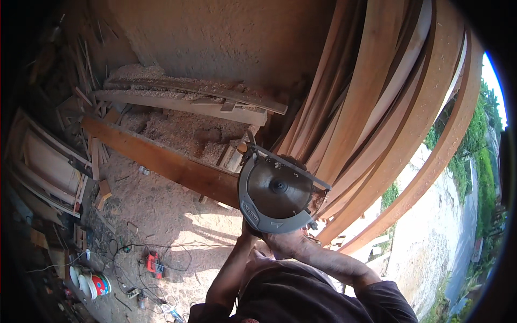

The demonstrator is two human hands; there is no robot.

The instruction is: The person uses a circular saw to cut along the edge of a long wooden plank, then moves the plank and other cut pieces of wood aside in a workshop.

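Close in front of me a circular saw (277, 185) is tipped up so that its round blade and grey guard face me. My left hand (250, 232) and my right hand (288, 242) are both closed on the saw's lower side; its body hides most of their fingers. A long reddish-brown plank (161, 159) runs from the far left to behind the saw, which hides its near end. Whether the saw touches the plank cannot be told.
Tall curved boards (409, 118) lean at the right. A shavings-covered beam (183, 102) lies beyond the plank. Wooden frames (48, 161) stand at left. A red power tool (154, 265), tangled cords and a white bucket (98, 285) are on the dusty ground.
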